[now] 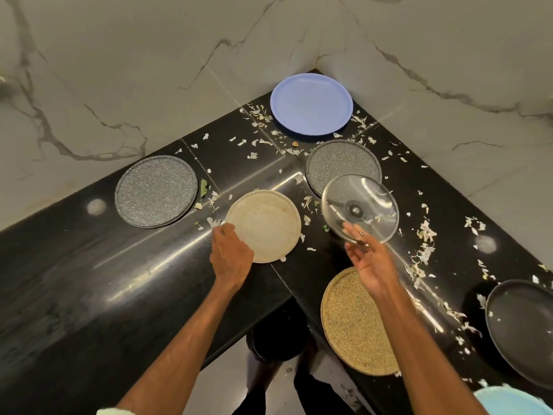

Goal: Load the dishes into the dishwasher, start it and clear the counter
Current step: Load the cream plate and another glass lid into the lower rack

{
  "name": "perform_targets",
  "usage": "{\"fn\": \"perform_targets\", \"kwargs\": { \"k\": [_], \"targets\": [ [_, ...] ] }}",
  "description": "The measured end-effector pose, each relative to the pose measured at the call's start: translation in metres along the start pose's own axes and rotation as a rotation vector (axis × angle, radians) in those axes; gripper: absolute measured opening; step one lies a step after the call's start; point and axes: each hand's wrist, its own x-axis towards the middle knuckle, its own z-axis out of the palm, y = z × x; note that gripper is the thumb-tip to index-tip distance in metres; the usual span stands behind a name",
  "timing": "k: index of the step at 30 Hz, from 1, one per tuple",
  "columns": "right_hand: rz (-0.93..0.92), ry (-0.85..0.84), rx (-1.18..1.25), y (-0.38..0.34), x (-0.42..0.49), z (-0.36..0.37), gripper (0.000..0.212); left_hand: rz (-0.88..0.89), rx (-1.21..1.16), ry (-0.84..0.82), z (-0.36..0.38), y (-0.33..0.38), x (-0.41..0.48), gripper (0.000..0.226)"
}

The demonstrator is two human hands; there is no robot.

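Black counter (pixel 89 280), right hand (pixel 371 265) gripping glass lid (pixel 360 206)

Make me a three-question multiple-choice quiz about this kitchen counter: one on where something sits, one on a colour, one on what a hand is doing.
1. Where is the blue plate?
A. In the far corner against the walls
B. At the counter's near edge
C. Stacked on the cream plate

2. What colour is the counter?
A. White
B. Black
C. Brown

3. What is the right hand doing?
A. Resting flat on the counter
B. Holding a glass lid tilted above the counter
C. Gripping a cup

Answers:
1 A, it lies where the two marble walls meet.
2 B, the glossy top is black under pale scraps.
3 B, its fingers hold the rim of the glass lid, while the left hand touches the cream plate.
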Motion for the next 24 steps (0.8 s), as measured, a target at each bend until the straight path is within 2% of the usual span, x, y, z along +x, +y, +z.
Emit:
{"fn": "perform_targets", "kwargs": {
  "k": [4, 8, 11, 12, 15, 18, 21, 24],
  "targets": [
    [-0.002, -0.038, -0.098, 0.026, -0.028, 0.002, 0.072, -0.116, 0.017, -0.007, -0.005, -0.009, 0.008, 0.050],
    [0.007, -0.035, -0.094, 0.043, -0.044, -0.006, 0.058, -0.184, -0.066, -0.049, -0.015, -0.007, 0.020, 0.046],
    [-0.008, -0.045, -0.141, 0.050, -0.057, -0.012, 0.083, -0.222, -0.167, -0.110, -0.028, -0.005, 0.024, 0.046],
    [-0.014, -0.046, -0.147, 0.051, -0.061, -0.015, 0.084, -0.232, -0.197, -0.138, -0.031, -0.006, 0.026, 0.046],
    [-0.016, -0.040, -0.138, 0.058, -0.072, -0.027, 0.051, -0.264, -0.312, -0.202, -0.039, -0.012, 0.028, 0.044],
    [-0.037, -0.024, -0.163, 0.064, -0.085, -0.038, 0.035, -0.144, -0.405, -0.232, -0.048, -0.011, 0.014, 0.019],
    [-0.079, 0.048, -0.198, 0.068, -0.104, -0.046, 0.023, 0.092, -0.353, -0.187, -0.067, 0.000, -0.010, 0.027],
    [-0.154, 0.145, -0.280, 0.069, -0.127, -0.060, 0.023, 0.380, -0.217, -0.094, -0.088, 0.009, -0.026, 0.019]
  ]
}}
